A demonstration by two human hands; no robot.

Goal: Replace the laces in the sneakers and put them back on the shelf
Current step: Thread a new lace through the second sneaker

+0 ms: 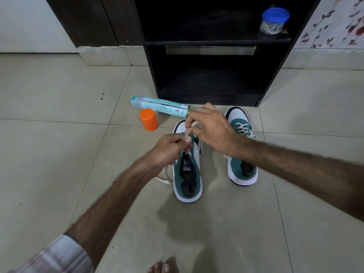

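Note:
Two green and white sneakers stand on the tiled floor before a dark shelf unit point(214, 42), toes toward it. Over the left sneaker point(188, 174) my left hand point(167, 148) pinches a cream lace point(164, 177) near the eyelets, and the lace's loose end trails onto the floor at the shoe's left. My right hand point(210, 129) pinches the same lace just above the shoe's front. The right sneaker point(241, 152) has its cream lace threaded through the front eyelets, and my right forearm crosses over its middle.
A teal spray can point(159, 106) lies on its side left of the shoes, with an orange cap point(149, 119) standing beside it. A blue-lidded plastic jar point(273, 20) sits on the shelf unit's upper board. My bare toes point(164, 266) show at the bottom edge.

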